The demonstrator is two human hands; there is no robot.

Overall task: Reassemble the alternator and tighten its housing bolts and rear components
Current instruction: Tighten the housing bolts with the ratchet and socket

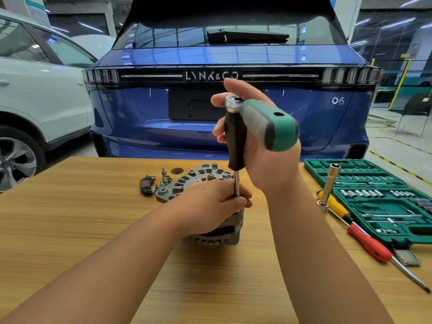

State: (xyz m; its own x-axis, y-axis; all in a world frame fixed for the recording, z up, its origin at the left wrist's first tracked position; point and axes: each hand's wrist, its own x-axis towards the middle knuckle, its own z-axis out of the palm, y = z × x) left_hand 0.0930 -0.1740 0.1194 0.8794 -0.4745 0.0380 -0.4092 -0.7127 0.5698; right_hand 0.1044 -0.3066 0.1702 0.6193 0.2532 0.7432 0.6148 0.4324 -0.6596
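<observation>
A housing bolt is being tightened on the alternator [211, 232]. The ratchet [261, 122] is gripped by the right hand [264, 157]; its extension [236, 185] is pinched by the left hand [217, 204]. Steady, square turning is judged necessary next.

Wooden table [70, 230] bearing an alternator [210, 237] at centre. Loose parts [154, 183] behind; green socket case [378, 202] and screwdrivers [364, 237] at right.

You have two hands at work, the left [217, 202] and the right [259, 146], over one alternator [210, 232] on one wooden desk [93, 218]. One ratchet [261, 122] stands above it. At your right lie one green socket case [378, 199] and two screwdrivers, yellow-handled [336, 206] and red-handled [369, 242]. Two cars are parked behind, one blue [222, 59], one white [39, 94].
</observation>
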